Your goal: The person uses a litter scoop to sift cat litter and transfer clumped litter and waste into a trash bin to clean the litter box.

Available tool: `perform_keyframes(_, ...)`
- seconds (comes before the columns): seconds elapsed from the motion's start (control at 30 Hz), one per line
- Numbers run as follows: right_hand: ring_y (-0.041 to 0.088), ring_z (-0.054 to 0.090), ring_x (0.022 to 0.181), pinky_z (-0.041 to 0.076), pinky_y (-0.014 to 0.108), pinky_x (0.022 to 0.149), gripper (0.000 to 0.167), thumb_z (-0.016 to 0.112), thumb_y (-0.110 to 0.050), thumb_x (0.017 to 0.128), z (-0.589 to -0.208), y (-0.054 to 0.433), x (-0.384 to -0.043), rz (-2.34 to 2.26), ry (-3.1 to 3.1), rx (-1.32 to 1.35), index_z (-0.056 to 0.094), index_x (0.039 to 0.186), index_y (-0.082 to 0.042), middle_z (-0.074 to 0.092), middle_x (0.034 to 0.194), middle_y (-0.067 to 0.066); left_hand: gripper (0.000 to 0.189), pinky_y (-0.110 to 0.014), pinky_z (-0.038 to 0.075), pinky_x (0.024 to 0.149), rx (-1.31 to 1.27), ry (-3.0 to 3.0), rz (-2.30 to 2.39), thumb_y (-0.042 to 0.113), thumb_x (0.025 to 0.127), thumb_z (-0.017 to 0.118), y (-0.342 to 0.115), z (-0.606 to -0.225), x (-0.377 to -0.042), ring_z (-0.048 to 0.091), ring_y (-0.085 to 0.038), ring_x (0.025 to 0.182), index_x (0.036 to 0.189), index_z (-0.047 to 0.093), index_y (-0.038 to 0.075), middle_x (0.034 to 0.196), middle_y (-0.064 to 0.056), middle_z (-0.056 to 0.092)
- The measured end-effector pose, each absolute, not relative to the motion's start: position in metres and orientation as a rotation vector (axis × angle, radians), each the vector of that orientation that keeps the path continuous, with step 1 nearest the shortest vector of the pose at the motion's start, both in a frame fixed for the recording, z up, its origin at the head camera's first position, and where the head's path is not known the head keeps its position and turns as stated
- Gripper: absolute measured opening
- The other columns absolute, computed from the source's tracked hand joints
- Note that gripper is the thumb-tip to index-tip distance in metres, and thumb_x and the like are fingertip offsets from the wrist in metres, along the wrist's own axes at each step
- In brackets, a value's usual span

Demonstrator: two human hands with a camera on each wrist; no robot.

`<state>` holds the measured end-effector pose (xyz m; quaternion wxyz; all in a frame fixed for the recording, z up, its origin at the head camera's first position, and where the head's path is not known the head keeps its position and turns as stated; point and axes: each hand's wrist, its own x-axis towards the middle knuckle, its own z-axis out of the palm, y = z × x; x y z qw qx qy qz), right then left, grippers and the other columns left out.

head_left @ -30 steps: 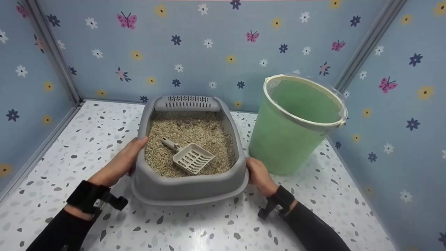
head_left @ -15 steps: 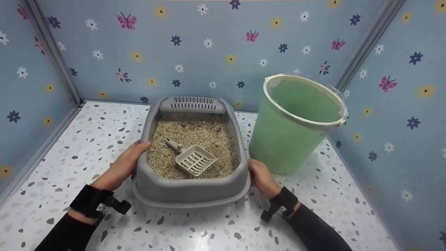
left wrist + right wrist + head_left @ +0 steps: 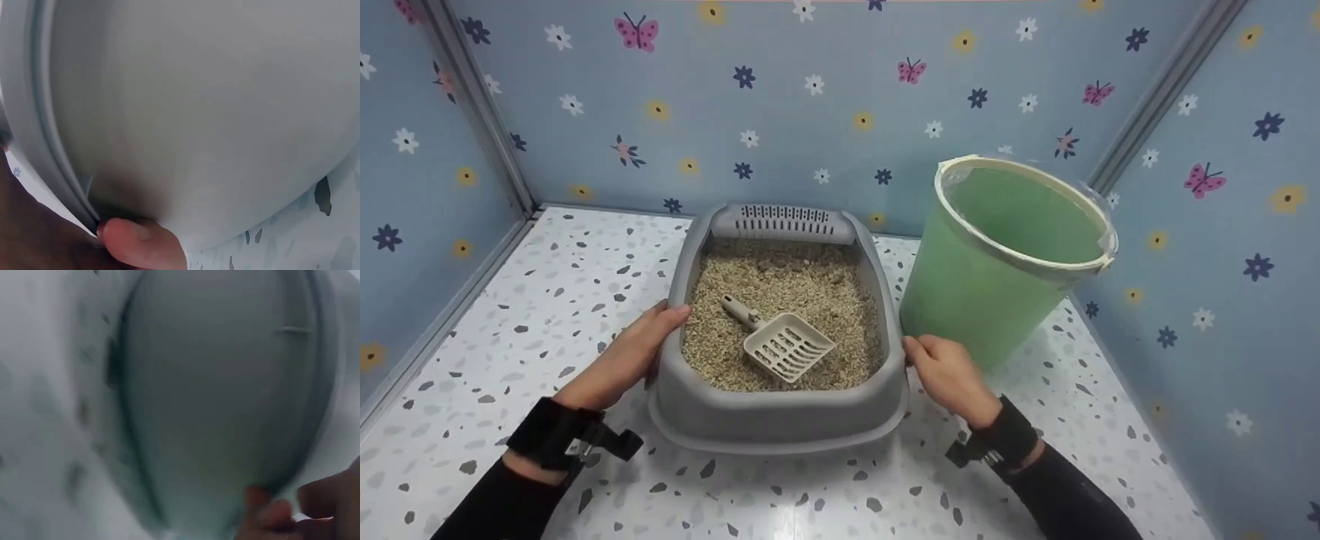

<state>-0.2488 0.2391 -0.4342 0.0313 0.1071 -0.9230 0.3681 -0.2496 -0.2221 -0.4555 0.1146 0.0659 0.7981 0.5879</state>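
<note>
A grey litter box (image 3: pixel 780 421) holds tan granular litter (image 3: pixel 810 277). On the litter lies a beige slotted litter scoop (image 3: pixel 787 346), its handle pointing to the back left. My left hand (image 3: pixel 622 360) grips the box's left side, thumb over the rim and the other fingers on the outside. A fingertip (image 3: pixel 132 239) presses below the rim in the left wrist view. My right hand (image 3: pixel 952 375) is at the box's right side, fingers bent, with fingertips right at the rim. Blurred fingers (image 3: pixel 273 514) overlap the box wall in the right wrist view.
A tall green bin (image 3: pixel 975 300) with a cream rim stands close to the box's right side, just beyond my right hand. Blue patterned panels (image 3: pixel 810 105) enclose the speckled white table (image 3: pixel 577 285) at the back and both sides.
The box first shifts slightly right and towards me with both hands on it. Since then my right wrist has swung outward to the right, while my left hand keeps its hold.
</note>
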Motion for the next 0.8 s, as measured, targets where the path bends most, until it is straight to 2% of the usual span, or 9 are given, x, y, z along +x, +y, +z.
perform_keyframes(0.03,0.017,0.053,0.067,0.047,0.038,0.069,0.044,0.056,-0.031,0.118,-0.421,0.237,-0.247,0.995,-2.842,0.336,0.065,0.079,-0.013,0.057,0.072,-0.001,0.101,-0.067,0.032,0.127,0.194,2.341,1.718,0.071,0.114,0.038,-0.223,-0.455,-0.250,0.042,-0.051,0.153,0.178,0.002,0.003,0.174,-0.036,0.027)
perform_keyframes(0.07,0.019,0.054,0.068,0.048,0.040,0.070,0.041,0.058,-0.033,0.118,-0.408,0.234,-0.246,0.900,-2.832,0.349,0.065,0.081,-0.015,0.058,0.073,-0.001,0.100,-0.063,0.041,0.121,0.194,2.348,1.711,0.071,0.114,0.038,-0.224,-0.454,-0.250,0.054,-0.050,0.142,0.179,0.004,0.003,0.164,-0.038,0.041)
perform_keyframes(0.13,0.019,0.055,0.067,0.048,0.041,0.068,0.038,0.062,-0.035,0.116,-0.380,0.227,-0.247,0.808,-2.791,0.408,0.065,0.083,-0.016,0.056,0.072,-0.002,0.096,-0.052,0.054,0.104,0.196,2.357,1.702,0.070,0.115,0.037,-0.226,-0.453,-0.249,0.069,-0.041,0.110,0.179,0.009,0.004,0.132,-0.032,0.064)
perform_keyframes(0.23,0.017,0.052,0.065,0.047,0.038,0.064,0.033,0.067,-0.032,0.114,-0.339,0.211,-0.256,0.806,-2.724,0.587,0.066,0.085,-0.015,0.055,0.071,-0.003,0.091,-0.037,0.053,0.074,0.189,2.358,1.705,0.068,0.115,0.037,-0.228,-0.453,-0.249,0.062,-0.025,0.073,0.179,0.016,0.007,0.090,-0.012,0.064)
perform_keyframes(0.33,0.015,0.050,0.063,0.045,0.035,0.061,0.028,0.069,-0.030,0.113,-0.306,0.187,-0.273,0.782,-2.717,0.804,0.068,0.089,-0.014,0.056,0.074,-0.004,0.089,-0.033,0.051,0.067,0.180,2.344,1.715,0.067,0.116,0.037,-0.228,-0.455,-0.248,0.057,-0.020,0.067,0.179,0.017,0.008,0.083,-0.003,0.061)
perform_keyframes(0.47,0.015,0.054,0.068,0.049,0.035,0.064,0.024,0.068,-0.032,0.113,-0.284,0.144,-0.298,0.571,-2.830,1.080,0.071,0.098,-0.014,0.062,0.081,-0.003,0.089,-0.035,0.052,0.066,0.167,2.330,1.714,0.068,0.116,0.037,-0.228,-0.461,-0.248,0.056,-0.020,0.065,0.179,0.016,0.009,0.079,-0.003,0.059)
perform_keyframes(0.6,0.017,0.067,0.085,0.057,0.037,0.080,0.021,0.067,-0.032,0.113,-0.290,0.100,-0.321,0.175,-2.896,1.348,0.076,0.110,-0.013,0.073,0.099,-0.001,0.092,-0.037,0.054,0.071,0.165,2.347,1.711,0.068,0.115,0.037,-0.227,-0.460,-0.249,0.060,-0.022,0.069,0.180,0.011,0.008,0.089,-0.008,0.065)
perform_keyframes(0.73,0.023,0.073,0.100,0.061,0.042,0.087,0.018,0.067,-0.021,0.108,-0.311,0.066,-0.340,-0.214,-2.847,1.542,0.079,0.120,-0.013,0.075,0.119,0.003,0.091,-0.035,0.052,0.062,0.189,2.341,1.744,0.068,0.115,0.039,-0.223,-0.457,-0.251,0.056,-0.020,0.062,0.179,0.015,0.009,0.087,-0.009,0.064)
perform_keyframes(0.8,0.025,0.073,0.103,0.062,0.044,0.086,0.025,0.067,-0.014,0.105,-0.323,0.054,-0.346,-0.399,-2.791,1.602,0.080,0.126,-0.017,0.074,0.125,0.004,0.086,-0.033,0.049,0.054,0.214,2.325,1.777,0.067,0.115,0.040,-0.221,-0.456,-0.252,0.051,-0.018,0.057,0.176,0.026,0.008,0.079,-0.006,0.061)
